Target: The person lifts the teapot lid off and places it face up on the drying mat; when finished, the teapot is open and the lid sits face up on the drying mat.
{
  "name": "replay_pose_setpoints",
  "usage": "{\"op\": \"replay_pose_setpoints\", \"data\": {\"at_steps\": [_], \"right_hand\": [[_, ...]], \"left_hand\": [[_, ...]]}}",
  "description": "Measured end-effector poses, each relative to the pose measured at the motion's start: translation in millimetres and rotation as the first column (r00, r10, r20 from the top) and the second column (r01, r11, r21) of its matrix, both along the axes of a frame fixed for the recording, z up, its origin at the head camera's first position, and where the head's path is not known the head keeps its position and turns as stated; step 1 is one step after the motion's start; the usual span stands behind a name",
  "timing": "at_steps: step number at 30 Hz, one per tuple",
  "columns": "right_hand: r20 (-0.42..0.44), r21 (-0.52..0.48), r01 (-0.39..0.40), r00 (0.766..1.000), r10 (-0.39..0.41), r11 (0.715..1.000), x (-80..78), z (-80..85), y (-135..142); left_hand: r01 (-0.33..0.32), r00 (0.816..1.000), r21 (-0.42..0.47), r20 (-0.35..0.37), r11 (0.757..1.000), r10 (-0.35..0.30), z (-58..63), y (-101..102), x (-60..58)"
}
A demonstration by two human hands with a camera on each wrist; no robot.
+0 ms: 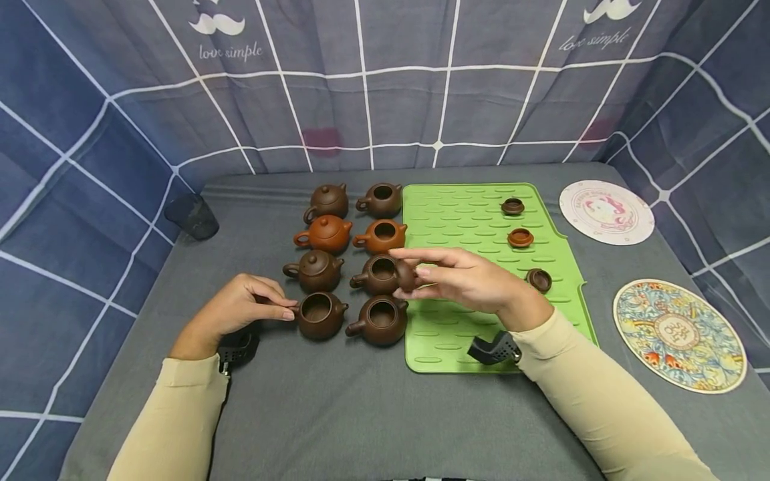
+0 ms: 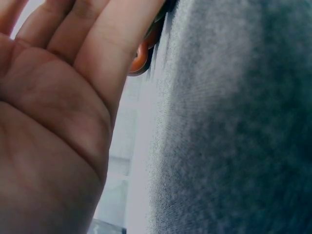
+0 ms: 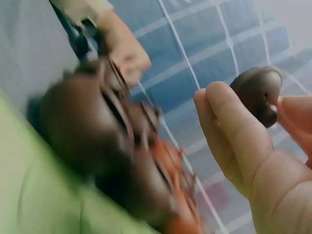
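Observation:
My left hand [image 1: 249,304] pinches the handle of a dark brown lidless teapot [image 1: 320,319] at the front of the left column. In the left wrist view the palm [image 2: 53,117] fills the left side, and that teapot is hidden. Between the thumb and fingers of my right hand [image 1: 466,277] is a small brown teapot lid [image 3: 256,92], raised with its knob toward the palm. In the head view this lid overlaps a lidless brown teapot [image 1: 379,275] of the right column. Another open brown teapot [image 1: 391,327] stands just in front.
Behind my left hand stand lidded teapots, two brown [image 1: 317,270] [image 1: 329,199] and one orange [image 1: 329,234]. Lidless orange [image 1: 391,242] and brown [image 1: 388,206] teapots stand beside them. Three lids [image 1: 520,238] lie on the green mat [image 1: 445,347]. Round mats [image 1: 680,334] lie right, a dark cup [image 1: 192,217] left.

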State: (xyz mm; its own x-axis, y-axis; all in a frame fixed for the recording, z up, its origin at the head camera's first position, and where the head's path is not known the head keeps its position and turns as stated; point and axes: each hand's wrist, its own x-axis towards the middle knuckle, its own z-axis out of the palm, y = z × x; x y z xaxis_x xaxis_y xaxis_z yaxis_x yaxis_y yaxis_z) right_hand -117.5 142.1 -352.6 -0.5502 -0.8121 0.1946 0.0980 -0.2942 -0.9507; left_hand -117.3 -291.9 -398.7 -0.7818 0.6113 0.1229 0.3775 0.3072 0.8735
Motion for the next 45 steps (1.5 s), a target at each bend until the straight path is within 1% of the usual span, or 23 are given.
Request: {"op": "replay_pose_setpoints", "data": {"at_steps": [2, 4, 7, 9, 12, 14, 16, 17, 19, 21, 24, 27, 30, 33, 36, 38, 40, 45], "right_hand": [[0.073, -0.015, 0.058, 0.996, -0.057, 0.998, 0.1, -5.6, 21], [0.092, 0.014, 0.118, 0.989, -0.119, 0.993, 2.2, -10.7, 38], [0.065, 0.117, 0.214, 0.973, -0.222, 0.970, 7.6, -20.5, 55], [0.048, 0.169, 0.254, 0.963, -0.265, 0.952, 11.1, -27.6, 62], [0.015, 0.239, 0.286, 0.955, -0.298, 0.928, 15.0, -37.5, 68], [-0.052, 0.293, 0.305, 0.952, -0.303, 0.906, 16.7, -42.2, 72], [-0.159, 0.352, 0.335, 0.942, -0.297, 0.874, 17.5, -45.5, 74], [-0.219, 0.376, 0.353, 0.932, -0.288, 0.857, 17.8, -45.9, 75], [-0.344, 0.409, 0.395, 0.902, -0.262, 0.823, 18.0, -46.9, 76], [-0.434, 0.420, 0.413, 0.873, -0.221, 0.808, 17.9, -47.7, 76], [-0.514, 0.441, 0.410, 0.845, -0.150, 0.798, 18.1, -48.9, 77], [-0.553, 0.466, 0.399, 0.828, -0.091, 0.790, 17.9, -49.8, 78], [-0.581, 0.467, 0.398, 0.811, -0.066, 0.789, 16.8, -49.6, 78], [-0.588, 0.448, 0.390, 0.806, -0.063, 0.804, 16.0, -48.1, 79], [-0.580, 0.443, 0.376, 0.813, -0.061, 0.814, 16.0, -46.7, 80], [-0.575, 0.447, 0.371, 0.816, -0.057, 0.814, 16.3, -46.1, 82], [-0.577, 0.452, 0.372, 0.815, -0.052, 0.811, 16.4, -45.8, 83], [-0.596, 0.440, 0.372, 0.802, -0.044, 0.818, 15.8, -46.3, 84]], "left_hand": [[0.002, 1.000, -0.002, 0.001, 1.000, -0.002, 0.6, 0, -0.2], [0.005, 1.000, -0.003, -0.001, 1.000, -0.005, 1.2, 0, 0.0], [0.000, 1.000, -0.003, -0.005, 1.000, 0.000, 1.7, 0, 0.3], [-0.003, 1.000, -0.005, -0.011, 1.000, 0.003, 1.4, 0, 0.3], [-0.008, 1.000, -0.008, -0.016, 1.000, 0.008, 1.4, 1, 0.5], [-0.010, 1.000, -0.014, -0.018, 1.000, 0.010, 1.4, 1, 0.6], [-0.013, 1.000, -0.018, -0.016, 1.000, 0.013, 1.9, 2, 0.9], [-0.014, 1.000, -0.020, -0.016, 1.000, 0.014, 2.0, 2, 1.0], [-0.018, 1.000, -0.022, -0.014, 1.000, 0.017, 2.0, 2, 0.8], [-0.018, 1.000, -0.023, -0.012, 1.000, 0.018, 1.9, 2, 0.5], [-0.019, 1.000, -0.023, -0.008, 1.000, 0.019, 1.7, 2, 0.1], [-0.019, 1.000, -0.022, -0.009, 1.000, 0.019, 2.0, 2, 0.1], [-0.020, 1.000, -0.020, -0.007, 1.000, 0.020, 2.1, 1, 0.2], [-0.021, 1.000, -0.018, -0.010, 1.000, 0.021, 2.2, 2, 0.1], [-0.024, 1.000, -0.019, -0.006, 1.000, 0.023, 2.3, 2, 0.5], [-0.025, 1.000, -0.020, -0.004, 0.999, 0.025, 2.4, 1, 0.7], [-0.028, 1.000, -0.021, -0.003, 0.999, 0.028, 2.3, 1, 1.0], [-0.030, 1.000, -0.014, -0.007, 0.999, 0.030, 1.6, 1, 1.2]]}}
